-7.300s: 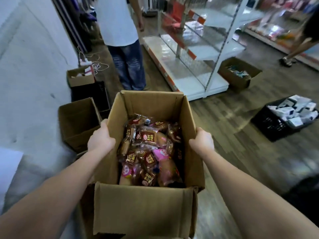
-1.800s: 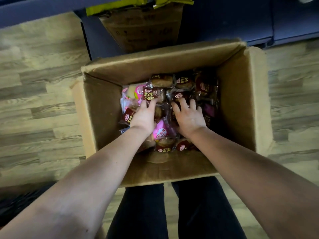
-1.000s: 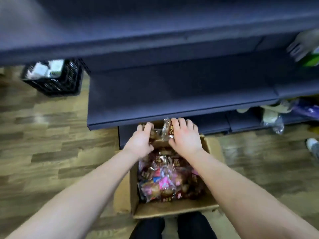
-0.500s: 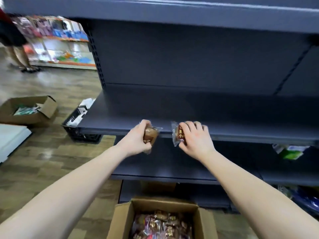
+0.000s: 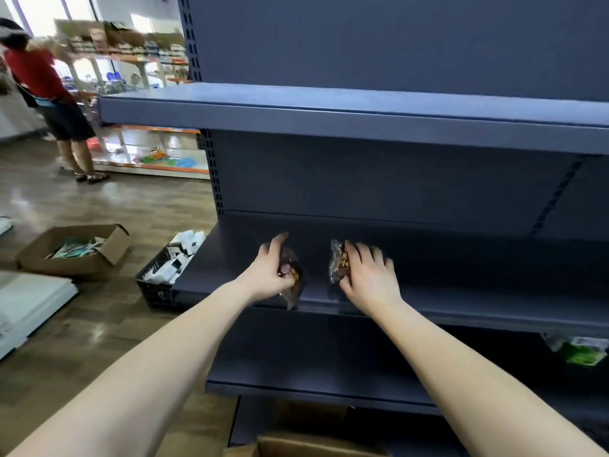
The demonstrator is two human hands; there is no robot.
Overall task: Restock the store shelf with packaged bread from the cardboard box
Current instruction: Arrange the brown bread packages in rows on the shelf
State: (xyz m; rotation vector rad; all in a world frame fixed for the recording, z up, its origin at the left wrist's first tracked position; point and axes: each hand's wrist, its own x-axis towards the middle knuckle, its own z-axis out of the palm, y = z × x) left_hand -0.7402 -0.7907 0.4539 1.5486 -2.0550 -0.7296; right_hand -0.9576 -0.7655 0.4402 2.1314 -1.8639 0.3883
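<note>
Bright windows (image 5: pixel 39 11) at far left throw glare on the floor (image 5: pixel 95 334). The dark shelf (image 5: pixel 461 268) sits dim, the distant person (image 5: pixel 46 84) is blurred, and edges bow with wide-angle distortion.

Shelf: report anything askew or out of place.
The left bread pack, in the left hand, hangs tilted past the front edge of the shelf; the right bread pack, held by the right hand, sits further in. Nothing spilled.

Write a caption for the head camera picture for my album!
Stocking time: left hand holds the left bread packet, right hand holds the right bread packet, at the dark blue shelf.
</note>
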